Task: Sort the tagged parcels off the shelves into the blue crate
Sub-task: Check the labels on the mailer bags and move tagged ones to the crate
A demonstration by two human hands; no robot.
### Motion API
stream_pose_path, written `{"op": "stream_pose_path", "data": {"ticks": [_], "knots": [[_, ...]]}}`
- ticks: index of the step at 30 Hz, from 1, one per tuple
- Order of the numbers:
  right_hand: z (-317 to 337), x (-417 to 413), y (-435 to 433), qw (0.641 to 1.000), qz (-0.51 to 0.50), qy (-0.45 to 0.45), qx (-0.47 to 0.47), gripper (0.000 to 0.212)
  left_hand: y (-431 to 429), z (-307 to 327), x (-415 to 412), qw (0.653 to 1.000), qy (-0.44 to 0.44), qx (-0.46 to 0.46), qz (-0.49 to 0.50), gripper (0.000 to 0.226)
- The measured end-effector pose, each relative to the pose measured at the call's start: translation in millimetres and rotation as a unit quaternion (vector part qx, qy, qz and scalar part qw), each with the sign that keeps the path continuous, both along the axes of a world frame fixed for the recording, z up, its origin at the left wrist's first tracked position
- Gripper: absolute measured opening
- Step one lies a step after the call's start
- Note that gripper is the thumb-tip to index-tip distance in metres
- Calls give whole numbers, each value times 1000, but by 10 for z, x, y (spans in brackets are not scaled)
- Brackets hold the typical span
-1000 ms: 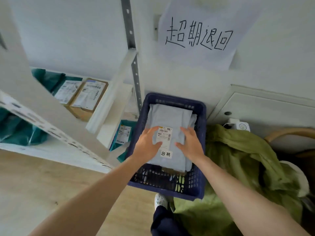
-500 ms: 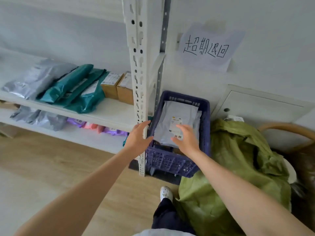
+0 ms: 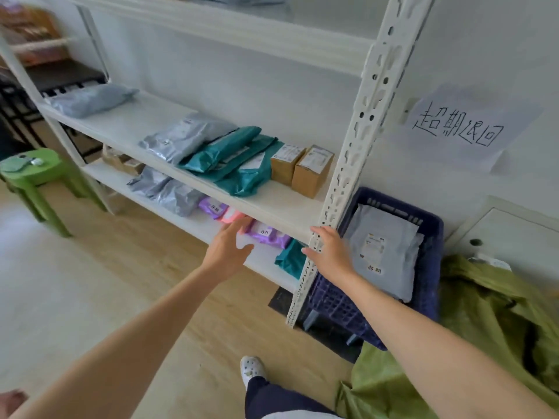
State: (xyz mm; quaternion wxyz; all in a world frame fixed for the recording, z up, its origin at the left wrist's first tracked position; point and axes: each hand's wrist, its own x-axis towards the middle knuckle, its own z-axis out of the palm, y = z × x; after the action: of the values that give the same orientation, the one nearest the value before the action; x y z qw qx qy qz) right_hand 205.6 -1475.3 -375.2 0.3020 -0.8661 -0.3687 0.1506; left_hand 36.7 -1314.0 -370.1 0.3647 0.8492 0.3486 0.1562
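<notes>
Both hands have withdrawn from the blue crate (image 3: 332, 303); the tagged grey parcel (image 3: 384, 252) lies flat on top inside it. Head view: left hand (image 3: 228, 247) spread wide, empty, fingertips just beside a pink parcel (image 3: 231, 214) and a tagged purple parcel (image 3: 267, 234) on the lower shelf (image 3: 264, 260); right hand (image 3: 331, 252) straight-fingered, empty, at the perforated upright (image 3: 357, 140), which stands between shelf and crate; contact cannot be confirmed. Green sack (image 3: 499, 313) lies beside the crate; teal parcels (image 3: 239, 164) and cardboard boxes (image 3: 311, 170) occupy the middle shelf (image 3: 272, 204).
</notes>
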Motion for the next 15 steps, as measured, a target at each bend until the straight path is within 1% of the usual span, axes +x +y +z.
{"op": "stream_pose_path", "data": {"ticks": [6,9,15], "knots": [[-56,85,679,999,52,3,-1,55,558,-79,-36,995,-9,-50,84,59],[-129,150,1023,998,62,16,-5,56,839,-115,-18,993,-11,-55,100,58],[-183,332,1896,995,88,42,6,58,1633,-110,81,989,19,-59,131,59]]}}
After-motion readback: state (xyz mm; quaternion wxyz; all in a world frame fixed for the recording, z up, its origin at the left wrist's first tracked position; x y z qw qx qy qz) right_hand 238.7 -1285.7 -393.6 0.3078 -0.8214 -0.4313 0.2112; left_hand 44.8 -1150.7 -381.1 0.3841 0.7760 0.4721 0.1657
